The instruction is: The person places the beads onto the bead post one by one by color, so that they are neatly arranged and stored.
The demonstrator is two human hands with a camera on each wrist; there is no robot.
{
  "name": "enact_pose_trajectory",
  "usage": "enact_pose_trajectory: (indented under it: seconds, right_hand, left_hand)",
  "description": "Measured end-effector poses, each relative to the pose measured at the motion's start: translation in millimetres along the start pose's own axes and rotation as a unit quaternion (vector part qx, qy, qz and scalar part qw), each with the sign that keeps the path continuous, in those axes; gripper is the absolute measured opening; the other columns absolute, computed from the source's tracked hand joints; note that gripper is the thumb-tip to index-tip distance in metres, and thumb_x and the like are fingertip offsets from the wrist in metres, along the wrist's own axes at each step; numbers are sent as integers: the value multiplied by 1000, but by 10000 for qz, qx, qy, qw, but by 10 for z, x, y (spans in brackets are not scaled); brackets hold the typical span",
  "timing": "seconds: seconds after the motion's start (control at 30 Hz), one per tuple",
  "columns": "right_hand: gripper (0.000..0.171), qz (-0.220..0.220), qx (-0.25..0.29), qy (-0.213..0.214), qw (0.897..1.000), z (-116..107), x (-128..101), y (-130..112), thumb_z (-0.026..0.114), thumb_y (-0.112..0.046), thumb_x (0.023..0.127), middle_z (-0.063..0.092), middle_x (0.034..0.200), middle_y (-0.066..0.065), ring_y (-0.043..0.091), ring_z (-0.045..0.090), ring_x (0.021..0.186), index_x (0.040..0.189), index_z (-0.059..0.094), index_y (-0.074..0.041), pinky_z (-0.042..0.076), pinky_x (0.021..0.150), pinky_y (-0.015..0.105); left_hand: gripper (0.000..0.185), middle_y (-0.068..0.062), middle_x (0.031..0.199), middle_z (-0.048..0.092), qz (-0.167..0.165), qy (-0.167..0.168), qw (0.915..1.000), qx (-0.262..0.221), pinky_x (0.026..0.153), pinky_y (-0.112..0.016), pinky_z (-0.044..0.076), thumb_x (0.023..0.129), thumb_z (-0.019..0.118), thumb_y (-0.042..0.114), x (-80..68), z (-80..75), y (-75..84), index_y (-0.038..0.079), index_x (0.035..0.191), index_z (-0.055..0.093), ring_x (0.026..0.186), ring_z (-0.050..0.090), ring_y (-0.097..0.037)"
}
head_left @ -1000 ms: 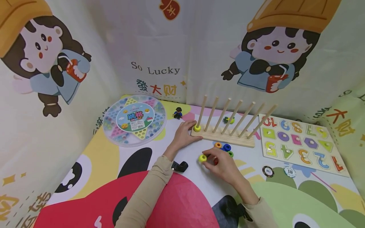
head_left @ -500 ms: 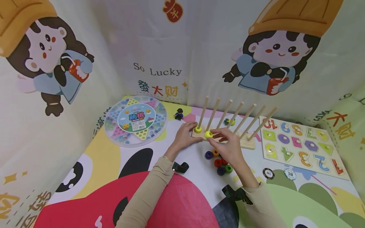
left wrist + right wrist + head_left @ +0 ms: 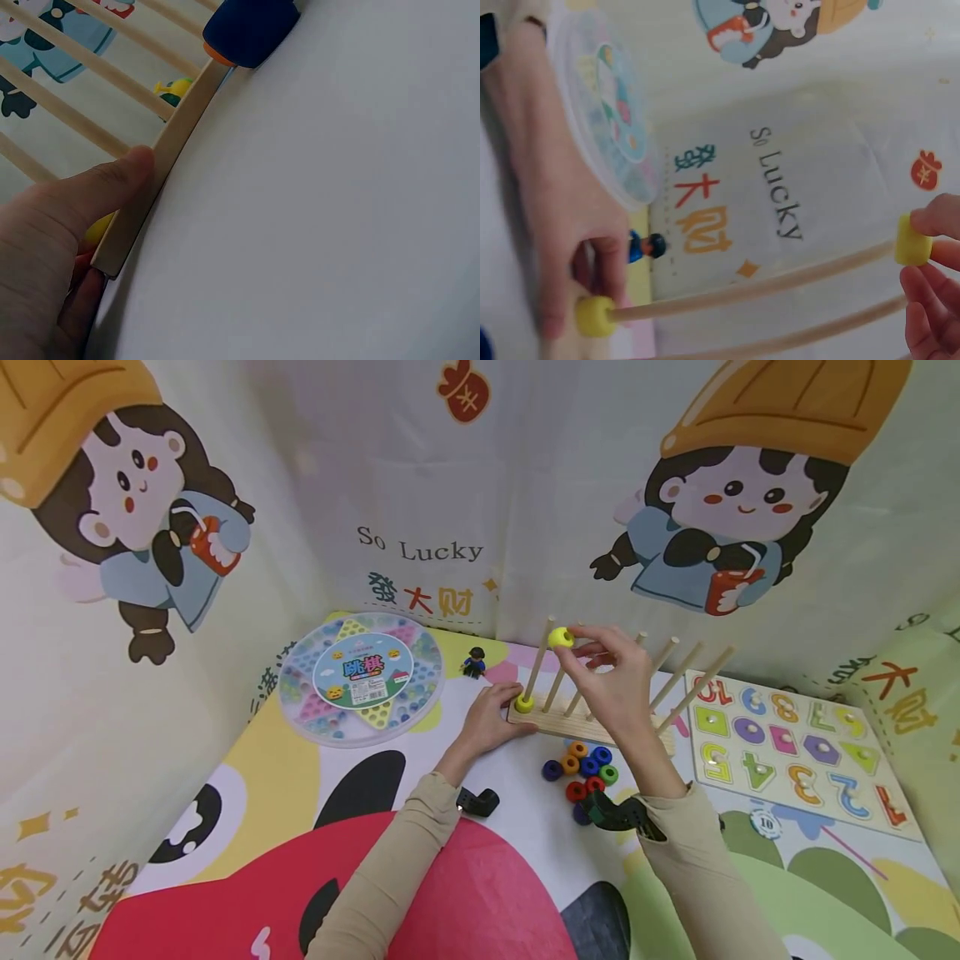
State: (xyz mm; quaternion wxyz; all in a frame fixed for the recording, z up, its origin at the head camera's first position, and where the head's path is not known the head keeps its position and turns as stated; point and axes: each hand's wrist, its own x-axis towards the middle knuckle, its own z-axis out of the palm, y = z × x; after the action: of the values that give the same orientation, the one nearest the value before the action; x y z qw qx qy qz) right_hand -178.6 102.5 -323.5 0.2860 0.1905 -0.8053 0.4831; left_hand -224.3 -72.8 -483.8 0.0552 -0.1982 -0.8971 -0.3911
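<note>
My right hand (image 3: 618,681) pinches a yellow bead (image 3: 560,637) between thumb and fingertips, its hole facing sideways in the head view. In the right wrist view this held bead (image 3: 913,240) is right at the tip of the leftmost peg (image 3: 750,289). Another yellow bead (image 3: 524,703) sits at the foot of that same peg. The wooden peg rack (image 3: 562,724) stands on the table, its row of upright pegs partly hidden behind my right hand. My left hand (image 3: 487,722) grips the rack's left end, thumb (image 3: 112,180) against the front of the base.
Loose beads in blue, orange, red and green (image 3: 608,774) lie in front of the rack. A round Chinese checkers box (image 3: 360,681) is at left, a small toy figure (image 3: 474,662) beside it. A number puzzle board (image 3: 787,747) and a poker chip (image 3: 766,824) lie right.
My right hand has lifted the yellow bead from the table in front, past the rack's base, up to the top of the leftmost peg. My left hand keeps its hold on the rack.
</note>
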Motion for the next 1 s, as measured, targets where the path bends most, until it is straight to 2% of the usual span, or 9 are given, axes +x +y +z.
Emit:
enact_pose_trajectory:
  seconds: [0.17, 0.4, 0.53, 0.73, 1.0]
  right_hand:
    - [25, -130, -276, 148, 9994, 44, 176, -83, 76, -8, 85, 67, 99, 16, 27, 68, 80, 108, 73, 3, 47, 68, 14]
    - [25, -56, -794, 28, 9968, 98, 279, -132, 73, -9, 87, 65, 104, 19, 30, 66, 82, 109, 72, 4, 52, 70, 37]
    - [24, -91, -974, -18, 9952, 106, 306, -134, 72, -8, 86, 66, 103, 20, 32, 66, 82, 107, 73, 4, 54, 70, 45]
    - [27, -95, -1005, -60, 9949, 87, 303, -149, 73, -8, 86, 65, 107, 20, 33, 67, 84, 110, 72, 4, 54, 71, 43]
    - [22, -404, -659, 10, 9970, -5, 193, -151, 74, -6, 86, 69, 101, 14, 27, 68, 83, 106, 73, 2, 49, 69, 21]
  left_hand:
    - [76, -14, 138, 55, 117, 46, 9999, 28, 108, -40, 40, 74, 87, 36, -3, 6, 2, -2, 134, 58, 127, 49, -28]
    - [76, -14, 137, 56, 159, 46, 9998, 135, 107, -40, 41, 74, 86, 38, 5, 17, 7, -2, 133, 59, 126, 50, -28]
    - [76, -13, 137, 56, 146, 34, 9997, 180, 107, -39, 41, 75, 86, 40, 11, 20, 15, -1, 133, 59, 125, 51, -28]
    - [76, -13, 138, 56, 50, -16, 9999, 138, 107, -39, 42, 75, 86, 40, 12, 14, 25, -1, 134, 58, 125, 50, -27]
    - [78, -12, 139, 55, -27, -28, 10000, 44, 105, -39, 43, 75, 86, 40, 8, -5, 0, -1, 136, 57, 125, 50, -27]
